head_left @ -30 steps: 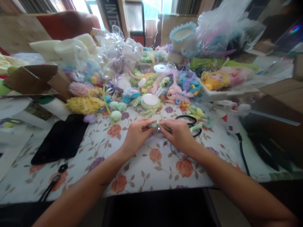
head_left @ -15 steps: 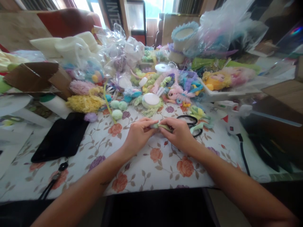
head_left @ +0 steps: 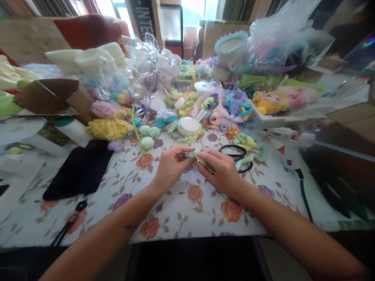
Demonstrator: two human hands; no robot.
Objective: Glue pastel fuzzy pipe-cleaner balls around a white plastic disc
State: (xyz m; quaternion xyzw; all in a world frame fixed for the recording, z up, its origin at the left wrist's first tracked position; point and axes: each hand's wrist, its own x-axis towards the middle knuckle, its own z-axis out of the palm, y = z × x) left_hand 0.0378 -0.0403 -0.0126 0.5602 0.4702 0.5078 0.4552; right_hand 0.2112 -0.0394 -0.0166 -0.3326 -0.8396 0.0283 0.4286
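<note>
Over the near middle of the flowered tablecloth (head_left: 181,218), my left hand (head_left: 171,168) pinches a small pale green fuzzy strip (head_left: 191,154) between thumb and fingertips. My right hand (head_left: 221,168) closes on the same soft strip from the other side, its fingers hiding much of it. The fingertips of both hands nearly meet. Just beyond my right hand lie black-handled scissors (head_left: 245,151), their blades out of sight. A longer pale green fuzzy length (head_left: 253,157) rests across one of the handle loops.
Pale green pompoms (head_left: 147,143), a round white-topped piece (head_left: 189,125) and a pink doll (head_left: 221,118) lie beyond my hands. A black phone-like slab (head_left: 79,169) is at left, a white glue gun (head_left: 288,152) at right. Cardboard boxes (head_left: 47,93) and plastic bags crowd the back.
My right hand has shifted its grip, its fingers now lying flatter over the green strip. The whole view has shifted slightly; the things on the table stay put.
</note>
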